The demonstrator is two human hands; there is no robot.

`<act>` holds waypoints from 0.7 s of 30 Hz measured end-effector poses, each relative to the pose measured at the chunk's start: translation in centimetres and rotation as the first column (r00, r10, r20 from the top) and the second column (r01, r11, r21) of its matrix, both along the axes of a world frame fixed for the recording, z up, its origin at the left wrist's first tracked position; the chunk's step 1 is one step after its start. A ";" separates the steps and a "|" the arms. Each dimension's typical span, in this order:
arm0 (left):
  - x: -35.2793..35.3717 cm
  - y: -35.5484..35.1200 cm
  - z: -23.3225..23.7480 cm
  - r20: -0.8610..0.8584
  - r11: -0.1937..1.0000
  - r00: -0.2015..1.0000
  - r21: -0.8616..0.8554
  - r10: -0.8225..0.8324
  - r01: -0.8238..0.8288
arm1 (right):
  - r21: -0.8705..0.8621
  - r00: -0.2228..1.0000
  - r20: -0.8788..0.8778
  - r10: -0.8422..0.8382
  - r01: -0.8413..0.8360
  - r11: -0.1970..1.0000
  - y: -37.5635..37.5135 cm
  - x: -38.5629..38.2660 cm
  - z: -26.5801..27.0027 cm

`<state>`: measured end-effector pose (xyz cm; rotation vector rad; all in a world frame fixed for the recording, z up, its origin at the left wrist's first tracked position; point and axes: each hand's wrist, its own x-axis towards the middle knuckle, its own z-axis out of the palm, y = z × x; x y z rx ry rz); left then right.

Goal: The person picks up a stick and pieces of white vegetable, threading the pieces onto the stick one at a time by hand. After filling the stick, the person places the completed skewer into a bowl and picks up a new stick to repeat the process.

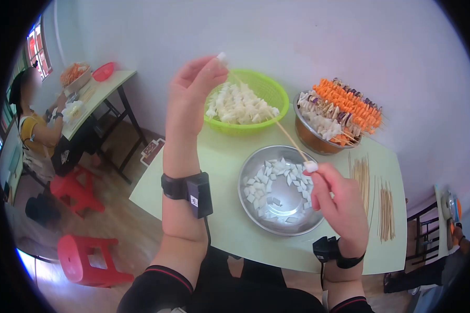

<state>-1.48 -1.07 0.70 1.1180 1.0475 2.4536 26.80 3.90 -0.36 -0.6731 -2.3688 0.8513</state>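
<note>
A bamboo skewer (291, 137) slants between my hands, crossing in front of the green basket's rim. My left hand (198, 78), raised in a pinch, is at its upper end; a small white bit shows at the fingertips. Low on the right, my right hand (337, 195) pinches the lower end, where a white piece (310, 166) sits at the fingertips. Under this hand is a steel bowl (250, 211) with diamond-shaped white pieces (258, 190) scattered in it. Behind it, the green basket (279, 94) holds white skewered food (240, 104).
A metal basin (308, 130) piled with orange, white and purple-edged skewers (344, 107) stands at the back right. Bare skewers (385, 211) lie along the table's right side. Red stools (89, 261) are on the left, near a seated person (42, 125) at another table.
</note>
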 end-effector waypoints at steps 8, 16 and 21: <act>-1.7 -1.5 -0.3 0.157 0.986 0.983 0.148 -0.093 0.070 | -0.090 0.974 -0.089 0.206 -0.214 0.973 -0.4 -1.7 -1.3; -2.7 -1.7 -0.9 0.168 0.963 0.977 0.258 -0.128 0.082 | -0.815 0.813 -0.468 0.346 -0.548 0.188 -0.6 -2.8 -1.9; -3.1 -2.0 -1.0 0.134 0.968 0.990 0.252 -0.046 0.011 | 0.372 0.958 -0.218 0.184 -0.093 0.924 -1.1 -4.2 -4.9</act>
